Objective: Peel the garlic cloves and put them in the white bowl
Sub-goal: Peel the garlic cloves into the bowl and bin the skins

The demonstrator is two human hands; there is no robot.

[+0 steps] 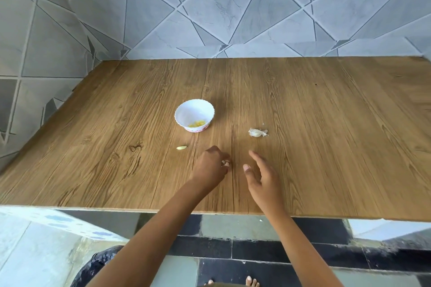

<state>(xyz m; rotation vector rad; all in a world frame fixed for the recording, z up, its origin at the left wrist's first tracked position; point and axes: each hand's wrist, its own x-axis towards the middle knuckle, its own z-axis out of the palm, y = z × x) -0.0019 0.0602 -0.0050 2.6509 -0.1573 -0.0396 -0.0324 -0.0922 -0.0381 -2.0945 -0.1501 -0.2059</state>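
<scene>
A white bowl (194,114) with a scalloped rim stands on the wooden table (326,135), with yellowish peeled pieces at its bottom. A single pale clove (181,147) lies on the table below and left of the bowl. A small cluster of unpeeled garlic (257,132) with loose skin lies to the bowl's right. My left hand (211,169) hovers near the table's front, fingers curled round a small garlic clove (225,163). Just to its right, my right hand (262,177) is spread with straight fingers and holds nothing.
Grey tiled walls close the table at the back and left. The table's front edge runs just below my wrists. Under it are a dark tiled floor, a black bag at the lower left, and my toes.
</scene>
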